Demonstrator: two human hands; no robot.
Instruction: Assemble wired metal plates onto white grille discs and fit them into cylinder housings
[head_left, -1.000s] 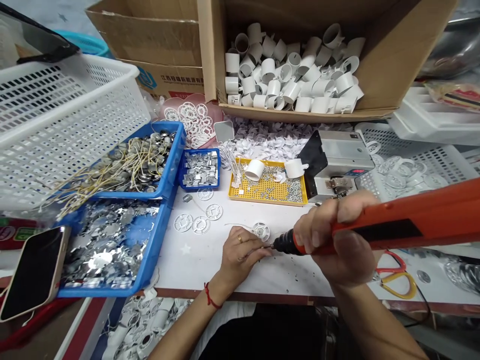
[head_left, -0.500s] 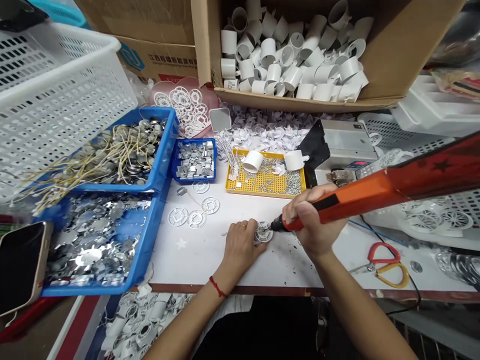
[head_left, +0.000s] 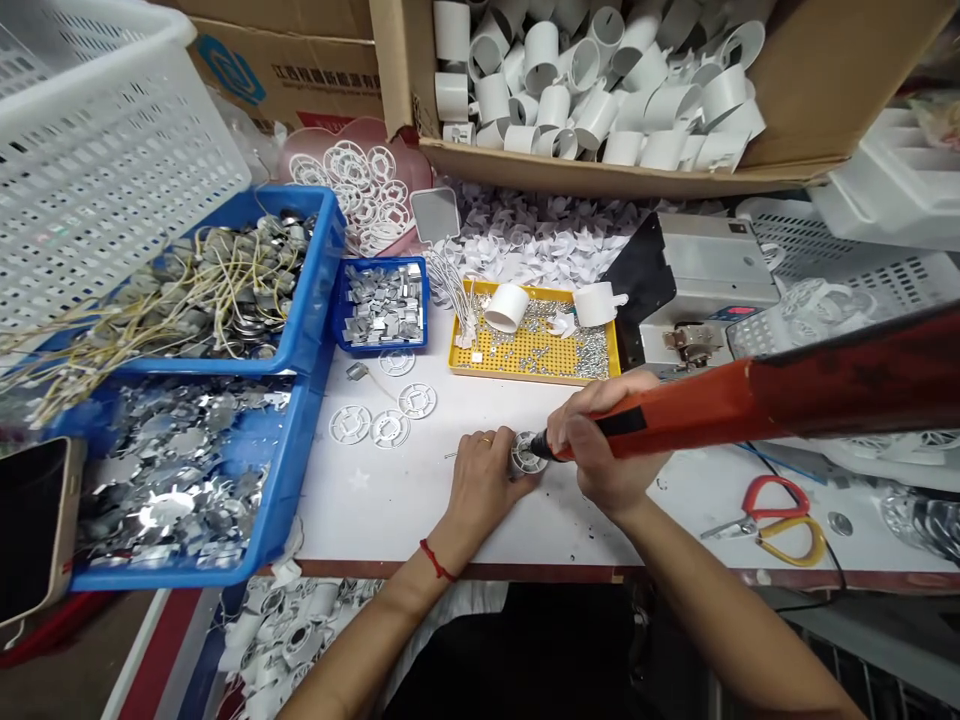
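Note:
My right hand (head_left: 611,465) is wrapped around an orange-red electric screwdriver (head_left: 697,405). The tool slants down to the left, and its black nose meets a small white round plastic part (head_left: 526,462) with a spoked face. Closed around that part from the left, my left hand (head_left: 480,480) steadies it low over the worktop; the fingers partly hide it. The bit's very tip is hard to make out. Left of my hands lie several flat white plastic rings (head_left: 391,429) and a small metal piece on a wire (head_left: 358,371).
Behind my hands sits a yellow tray (head_left: 517,364) of small screws with two white cylinders. Blue trays (head_left: 281,500) of metal parts stand left, beside a phone (head_left: 37,525). Scissors (head_left: 780,520) lie right, near a grey machine (head_left: 709,260). A carton (head_left: 630,180) of white cylinders stands behind.
The screwdriver's body has come down to a flatter angle, its nose still at the round part. My left hand keeps its hold. The camera view has shifted slightly.

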